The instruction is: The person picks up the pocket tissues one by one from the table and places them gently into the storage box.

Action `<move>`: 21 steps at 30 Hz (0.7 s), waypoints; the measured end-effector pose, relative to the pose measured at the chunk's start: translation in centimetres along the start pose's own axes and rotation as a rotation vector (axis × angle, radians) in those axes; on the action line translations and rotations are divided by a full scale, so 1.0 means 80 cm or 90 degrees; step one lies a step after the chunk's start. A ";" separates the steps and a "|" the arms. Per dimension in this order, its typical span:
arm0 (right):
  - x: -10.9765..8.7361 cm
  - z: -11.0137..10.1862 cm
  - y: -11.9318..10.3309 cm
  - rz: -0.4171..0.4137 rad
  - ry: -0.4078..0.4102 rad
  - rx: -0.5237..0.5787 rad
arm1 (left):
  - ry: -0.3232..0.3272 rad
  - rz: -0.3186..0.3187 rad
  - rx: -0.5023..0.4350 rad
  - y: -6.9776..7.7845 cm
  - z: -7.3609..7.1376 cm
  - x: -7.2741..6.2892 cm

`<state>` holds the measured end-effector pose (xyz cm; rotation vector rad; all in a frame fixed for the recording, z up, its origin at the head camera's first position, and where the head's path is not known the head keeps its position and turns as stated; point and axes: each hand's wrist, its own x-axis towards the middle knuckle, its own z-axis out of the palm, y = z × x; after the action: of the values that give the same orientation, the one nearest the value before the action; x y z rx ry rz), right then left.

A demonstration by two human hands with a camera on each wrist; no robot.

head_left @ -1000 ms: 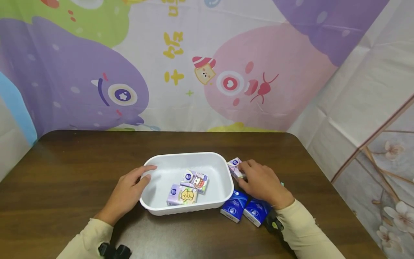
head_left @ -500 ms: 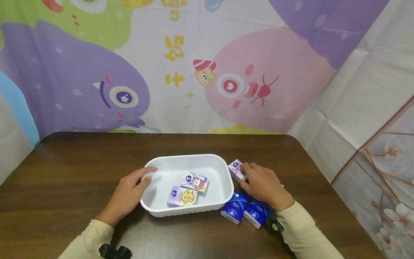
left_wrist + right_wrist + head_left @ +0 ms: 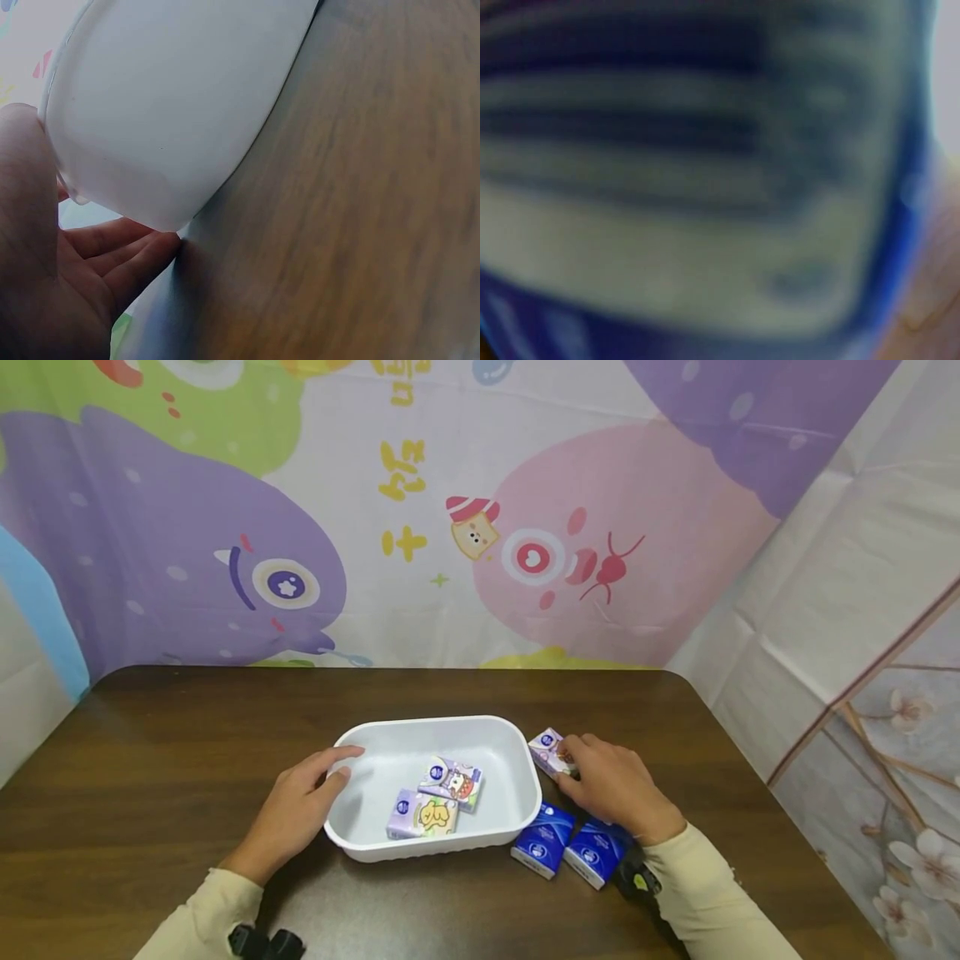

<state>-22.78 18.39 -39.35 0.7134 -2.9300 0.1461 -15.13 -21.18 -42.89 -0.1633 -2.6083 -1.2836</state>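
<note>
My left hand (image 3: 296,806) holds the left end of a white plastic tray (image 3: 480,723). Its thumb and index finger reach over the rim, and in the left wrist view other fingers (image 3: 142,266) press the outer wall (image 3: 172,112). Inside the tray lie two cartoon-printed tissue packs, a lilac one with a yellow figure (image 3: 422,814) and one with a red-and-white figure (image 3: 452,782), overlapping in this view. Right of the tray, my right hand (image 3: 618,785) pinches the near end of a purple-pink tissue pack (image 3: 549,750) between thumb and fingers, partly hiding it.
Two blue tissue packs (image 3: 543,841) (image 3: 596,853) lie below my right hand, close to the tray's right corner. A blurred blue pack (image 3: 667,255) fills the right wrist view. The brown table (image 3: 187,718) ends at a cartoon-printed cloth (image 3: 420,610).
My right hand has shifted slightly right, and a little more of the purple-pink tissue pack shows. The left hand and the tray hold their places; the head view tilted slightly.
</note>
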 end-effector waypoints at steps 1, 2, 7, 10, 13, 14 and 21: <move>0.000 0.000 0.000 0.002 -0.002 0.000 | 0.000 0.000 0.000 0.000 0.000 0.000; 0.000 0.000 0.000 0.005 -0.003 0.000 | 0.000 0.000 0.000 0.000 0.000 0.000; 0.000 0.000 -0.001 0.013 -0.002 0.004 | -0.003 -0.004 -0.001 0.001 0.000 -0.001; 0.000 0.000 -0.001 0.014 0.010 0.003 | -0.003 -0.005 -0.002 0.001 0.000 -0.001; 0.001 0.000 -0.001 0.017 0.022 0.006 | -0.002 -0.003 -0.002 0.000 0.000 -0.001; 0.001 0.000 -0.001 0.020 0.023 0.008 | -0.002 -0.003 -0.002 0.000 0.000 -0.001; 0.002 0.000 -0.001 0.037 0.011 0.020 | 0.001 0.000 -0.002 0.000 0.000 -0.001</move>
<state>-22.90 18.21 -39.35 0.6279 -2.9399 0.2031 -15.07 -21.16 -42.90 -0.1633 -2.6046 -1.2878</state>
